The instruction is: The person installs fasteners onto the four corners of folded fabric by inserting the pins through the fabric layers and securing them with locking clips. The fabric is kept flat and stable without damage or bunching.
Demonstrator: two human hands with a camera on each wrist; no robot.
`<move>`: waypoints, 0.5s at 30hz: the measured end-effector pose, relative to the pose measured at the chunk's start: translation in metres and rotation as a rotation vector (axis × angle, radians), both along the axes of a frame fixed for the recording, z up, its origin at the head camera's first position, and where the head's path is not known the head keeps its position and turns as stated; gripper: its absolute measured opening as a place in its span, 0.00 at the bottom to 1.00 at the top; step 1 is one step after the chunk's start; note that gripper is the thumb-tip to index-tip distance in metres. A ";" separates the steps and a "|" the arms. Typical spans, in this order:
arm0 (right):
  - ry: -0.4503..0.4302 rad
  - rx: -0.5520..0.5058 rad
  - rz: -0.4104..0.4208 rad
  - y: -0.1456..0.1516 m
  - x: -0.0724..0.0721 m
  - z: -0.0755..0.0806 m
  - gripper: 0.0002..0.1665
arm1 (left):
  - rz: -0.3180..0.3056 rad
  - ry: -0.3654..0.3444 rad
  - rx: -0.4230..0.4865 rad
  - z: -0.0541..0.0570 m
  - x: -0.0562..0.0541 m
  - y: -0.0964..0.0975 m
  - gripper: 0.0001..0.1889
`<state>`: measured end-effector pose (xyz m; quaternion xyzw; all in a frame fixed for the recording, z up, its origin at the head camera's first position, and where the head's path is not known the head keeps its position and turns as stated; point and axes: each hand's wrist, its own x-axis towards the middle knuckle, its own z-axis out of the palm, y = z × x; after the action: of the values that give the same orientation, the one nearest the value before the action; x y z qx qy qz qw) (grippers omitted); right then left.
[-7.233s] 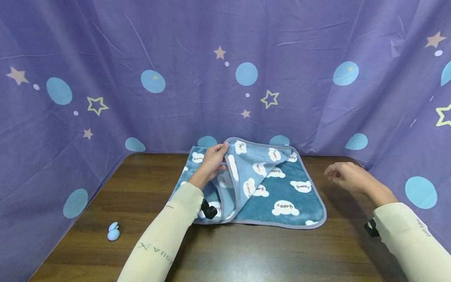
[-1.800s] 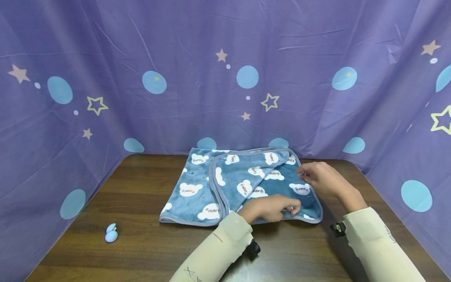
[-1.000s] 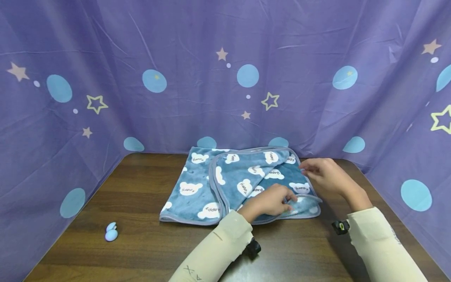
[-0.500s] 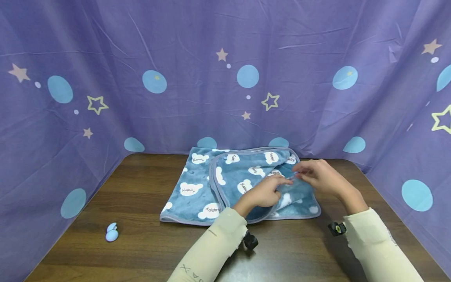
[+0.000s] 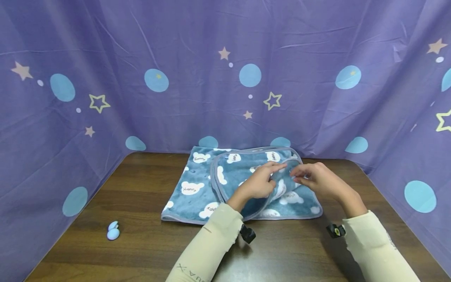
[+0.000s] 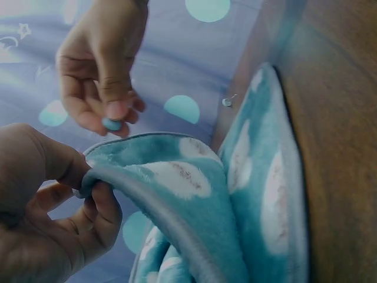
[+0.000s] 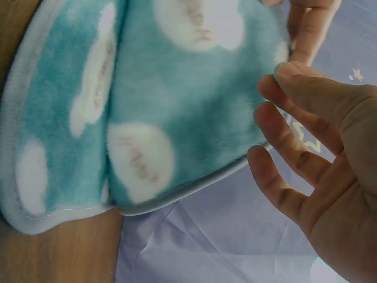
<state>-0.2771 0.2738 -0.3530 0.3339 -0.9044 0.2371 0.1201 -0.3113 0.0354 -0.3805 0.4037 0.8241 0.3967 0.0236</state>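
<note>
A teal fleece blanket (image 5: 194,174) with white bear heads and a grey border lies partly folded on the table. In the left wrist view, thumb and fingers of my left hand (image 5: 258,182) pinch the grey edge of a blanket flap (image 6: 177,230), raised over the right half. My right hand (image 5: 318,181) is just right of that flap, apart from the edge in the left wrist view. A small blue, rounded piece (image 6: 112,124) shows between its thumb and fingers there; its kind is unclear. The right wrist view shows the other fingers spread and bent.
Two pale blue pieces, a rounded one (image 5: 113,234) and a smaller pointed one (image 5: 113,225), lie together at the left of the brown wooden table (image 5: 148,188). A purple curtain (image 5: 197,78) with stars and dots hangs behind and along both sides.
My left hand has carried the blanket's near right edge up and back, folding that corner over. Before that, it let go of the left flap. My right hand has moved left towards the blanket.
</note>
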 end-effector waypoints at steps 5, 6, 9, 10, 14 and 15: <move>0.017 -0.009 -0.010 0.003 0.000 -0.004 0.12 | -0.012 0.007 0.014 0.006 0.002 -0.003 0.37; 0.025 -0.016 -0.016 0.004 -0.001 -0.005 0.12 | -0.014 0.015 0.012 0.007 0.003 -0.003 0.37; 0.059 -0.037 -0.025 0.006 -0.001 -0.007 0.13 | -0.020 0.042 0.004 0.011 0.006 -0.002 0.37; 0.072 -0.046 -0.024 0.007 -0.002 -0.008 0.14 | -0.024 0.052 0.002 0.012 0.006 -0.002 0.37; 0.123 -0.066 -0.011 0.009 -0.002 -0.010 0.15 | -0.039 0.102 -0.006 0.014 0.008 -0.001 0.38; 0.133 -0.071 -0.009 0.009 -0.003 -0.010 0.15 | -0.046 0.114 -0.008 0.015 0.009 -0.002 0.38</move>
<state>-0.2797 0.2830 -0.3630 0.3405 -0.8869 0.2458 0.1926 -0.3025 0.0338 -0.3659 0.4443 0.8163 0.3689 -0.0127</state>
